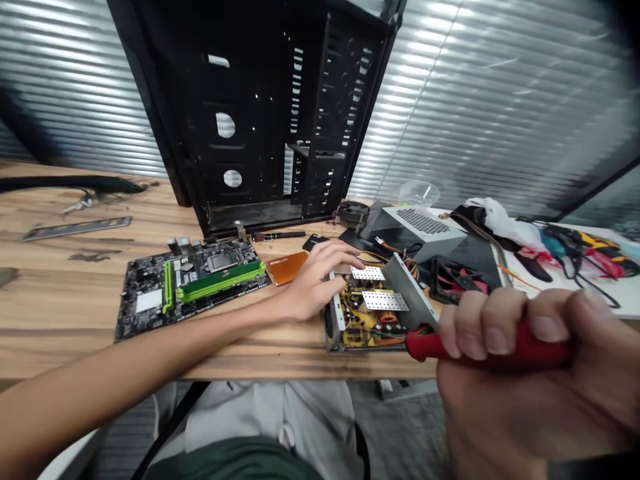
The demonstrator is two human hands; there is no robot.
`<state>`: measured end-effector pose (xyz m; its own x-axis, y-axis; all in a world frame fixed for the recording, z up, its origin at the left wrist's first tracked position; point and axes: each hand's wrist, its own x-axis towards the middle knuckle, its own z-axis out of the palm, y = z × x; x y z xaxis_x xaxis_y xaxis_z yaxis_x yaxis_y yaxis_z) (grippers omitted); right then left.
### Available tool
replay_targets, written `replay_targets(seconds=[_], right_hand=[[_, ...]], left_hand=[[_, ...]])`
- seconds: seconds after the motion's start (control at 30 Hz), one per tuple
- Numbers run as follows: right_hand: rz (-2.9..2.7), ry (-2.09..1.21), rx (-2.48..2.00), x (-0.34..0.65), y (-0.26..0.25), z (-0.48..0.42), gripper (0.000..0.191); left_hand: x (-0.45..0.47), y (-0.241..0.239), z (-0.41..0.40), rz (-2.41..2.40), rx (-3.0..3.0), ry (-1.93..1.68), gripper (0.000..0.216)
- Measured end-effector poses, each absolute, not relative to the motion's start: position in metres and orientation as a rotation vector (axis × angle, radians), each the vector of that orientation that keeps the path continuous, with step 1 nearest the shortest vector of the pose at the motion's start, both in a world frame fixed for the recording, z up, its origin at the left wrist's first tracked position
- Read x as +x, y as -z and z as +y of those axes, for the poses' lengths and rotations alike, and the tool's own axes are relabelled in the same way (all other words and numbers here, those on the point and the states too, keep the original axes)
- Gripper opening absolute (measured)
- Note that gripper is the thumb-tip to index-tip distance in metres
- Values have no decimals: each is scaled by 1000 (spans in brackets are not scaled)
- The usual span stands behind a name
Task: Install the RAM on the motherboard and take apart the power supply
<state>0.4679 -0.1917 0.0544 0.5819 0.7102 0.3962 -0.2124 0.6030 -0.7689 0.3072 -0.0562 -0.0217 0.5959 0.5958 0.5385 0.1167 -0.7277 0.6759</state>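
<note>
Right hand (520, 360) clenched round red screwdriver (480, 350), tip at open power supply (373, 310); left hand (320, 280), fingers spread, steadies its far-left edge. Slip risks gouging the board.

Bright window backlight, blurred warped edges.

A wooden table (60, 280) bears a motherboard (190, 283), an opened power supply (373, 310), an upright black computer case (260, 113) and an orange drive (286, 267).

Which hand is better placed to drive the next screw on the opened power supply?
Right: the right hand already grips the red screwdriver, tip at the power supply. The left hand only steadies it.
</note>
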Motion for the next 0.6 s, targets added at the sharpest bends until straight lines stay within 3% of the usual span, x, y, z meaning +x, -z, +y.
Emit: replay_targets(seconds=[0.2,0.6], right_hand=[[-801,-494,-788,471,-54,-190,31],[-797,-472,-815,475,-50,-194,38]], left_hand=[[309,19,-58,570,2239,-1061,34],[309,21,-56,547,2257,-1062,30]])
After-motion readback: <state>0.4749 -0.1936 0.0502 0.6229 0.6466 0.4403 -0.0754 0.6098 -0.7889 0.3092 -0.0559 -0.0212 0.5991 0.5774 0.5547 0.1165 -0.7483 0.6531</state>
